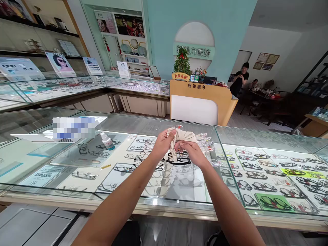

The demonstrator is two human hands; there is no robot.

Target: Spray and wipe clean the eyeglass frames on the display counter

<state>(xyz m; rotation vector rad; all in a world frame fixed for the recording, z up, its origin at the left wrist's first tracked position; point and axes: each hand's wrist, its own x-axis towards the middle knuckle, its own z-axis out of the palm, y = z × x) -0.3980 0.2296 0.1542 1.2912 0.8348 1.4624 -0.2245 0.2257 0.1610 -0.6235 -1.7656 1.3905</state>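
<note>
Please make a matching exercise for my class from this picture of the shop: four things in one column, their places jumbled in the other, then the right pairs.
Things
1. Soft cream cloth
2. Small white plastic bottle with a teal label
3. Leafy green plant with a red decoration
4. Light wooden counter with a white front panel

Places
A. On the glass-topped display case
B. On the floor, before the turquoise wall
C. Between the left hand and the right hand
D. On top of the counter

Right pairs
1-C
2-A
3-D
4-B
</note>
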